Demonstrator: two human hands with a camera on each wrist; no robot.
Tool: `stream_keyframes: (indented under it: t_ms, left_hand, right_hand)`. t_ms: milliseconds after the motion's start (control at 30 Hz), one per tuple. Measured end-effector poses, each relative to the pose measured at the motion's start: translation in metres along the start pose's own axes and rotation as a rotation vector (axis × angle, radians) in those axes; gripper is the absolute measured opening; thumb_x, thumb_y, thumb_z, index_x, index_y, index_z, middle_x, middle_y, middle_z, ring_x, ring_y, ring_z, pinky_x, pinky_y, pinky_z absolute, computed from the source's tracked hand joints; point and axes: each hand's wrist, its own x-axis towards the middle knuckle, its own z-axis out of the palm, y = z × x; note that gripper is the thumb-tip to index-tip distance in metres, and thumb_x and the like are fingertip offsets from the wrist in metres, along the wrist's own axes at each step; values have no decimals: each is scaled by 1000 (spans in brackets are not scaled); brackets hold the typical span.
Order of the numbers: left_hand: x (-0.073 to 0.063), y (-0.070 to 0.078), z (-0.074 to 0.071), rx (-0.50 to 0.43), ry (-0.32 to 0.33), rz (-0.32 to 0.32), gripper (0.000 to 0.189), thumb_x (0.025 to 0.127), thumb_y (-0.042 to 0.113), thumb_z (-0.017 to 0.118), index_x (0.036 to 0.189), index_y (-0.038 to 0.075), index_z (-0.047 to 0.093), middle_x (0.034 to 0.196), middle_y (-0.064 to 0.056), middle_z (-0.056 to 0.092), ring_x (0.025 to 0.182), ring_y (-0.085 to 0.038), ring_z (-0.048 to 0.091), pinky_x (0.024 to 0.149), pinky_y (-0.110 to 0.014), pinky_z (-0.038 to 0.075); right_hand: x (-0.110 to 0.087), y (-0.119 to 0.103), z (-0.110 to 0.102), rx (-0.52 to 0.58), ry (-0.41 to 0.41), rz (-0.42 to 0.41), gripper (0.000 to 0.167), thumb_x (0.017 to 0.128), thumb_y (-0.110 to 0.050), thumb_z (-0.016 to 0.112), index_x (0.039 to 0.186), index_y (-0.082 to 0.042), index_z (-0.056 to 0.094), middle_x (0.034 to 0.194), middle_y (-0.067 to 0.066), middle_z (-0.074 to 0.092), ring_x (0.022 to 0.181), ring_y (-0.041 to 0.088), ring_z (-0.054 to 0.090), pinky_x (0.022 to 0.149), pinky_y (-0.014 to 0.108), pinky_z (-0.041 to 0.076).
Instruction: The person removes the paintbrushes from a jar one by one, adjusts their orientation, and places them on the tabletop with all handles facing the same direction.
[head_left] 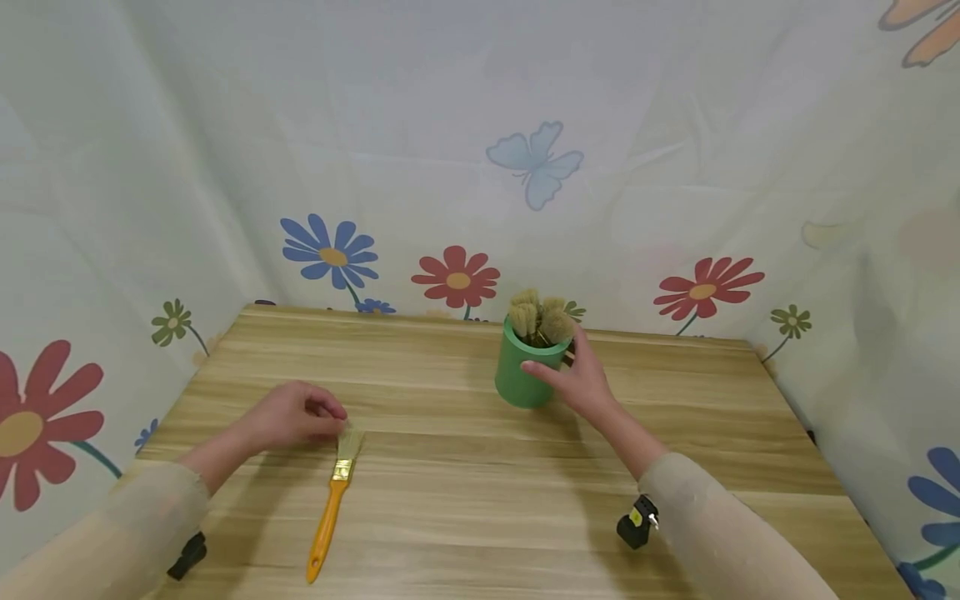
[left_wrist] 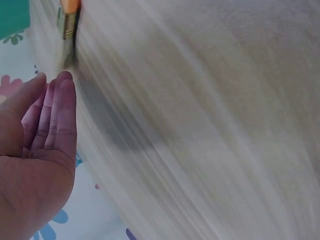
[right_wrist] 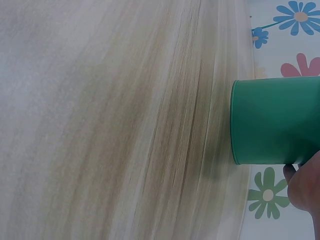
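Note:
A paintbrush [head_left: 331, 500] with an orange handle, a metal ferrule and pale bristles lies on the wooden table, its bristles pointing away from me. Beside the bristle tip is my left hand [head_left: 294, 415]. In the left wrist view, the fingers of that left hand [left_wrist: 42, 135] are loosely extended with the thumb apart, and the brush [left_wrist: 70, 30] shows just past the fingertips. My right hand [head_left: 581, 377] grips a green cylindrical cup [head_left: 521, 371], thumb in front and fingers around the far side. Several brushes [head_left: 538, 317] stand bristles-up in the cup. The cup [right_wrist: 275, 120] appears upright.
The wood-grain table [head_left: 435, 517] runs back to a pale cloth backdrop [head_left: 420, 108] printed with flowers and butterflies. A small black device [head_left: 637, 523] is at the right wrist, and another dark one [head_left: 189, 557] at the left.

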Motion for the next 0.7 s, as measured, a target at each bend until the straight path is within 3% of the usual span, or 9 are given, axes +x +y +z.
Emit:
stream_keyframes:
  t_ms: [133, 367, 700]
  left_hand:
    - [2, 4, -6, 54, 31, 20, 18, 96, 18, 82, 107, 4, 81, 95, -1, 78, 85, -16, 71, 72, -26, 60]
    - [8, 15, -16, 45, 42, 51, 30, 97, 21, 82, 118, 0, 78, 104, -3, 80, 92, -16, 72, 76, -26, 61]
    - [30, 51, -26, 86, 98, 126, 44, 95, 35, 84, 130, 9, 76, 114, -1, 79, 103, -17, 74, 85, -25, 60]
  right_hand:
    - [0, -1, 0, -6, 1, 6, 105, 91, -42, 87, 171, -20, 21, 171, 10, 33, 155, 35, 38, 122, 58, 40]
    - [-1, -2, 1, -6, 1, 12, 105, 93, -39, 87, 171, -20, 20, 172, 9, 31, 156, 34, 36, 123, 56, 38]
    - [-1, -2, 1, -11, -1, 4, 105, 93, -40, 86, 171, -19, 19, 172, 10, 30, 156, 34, 36, 123, 56, 39]
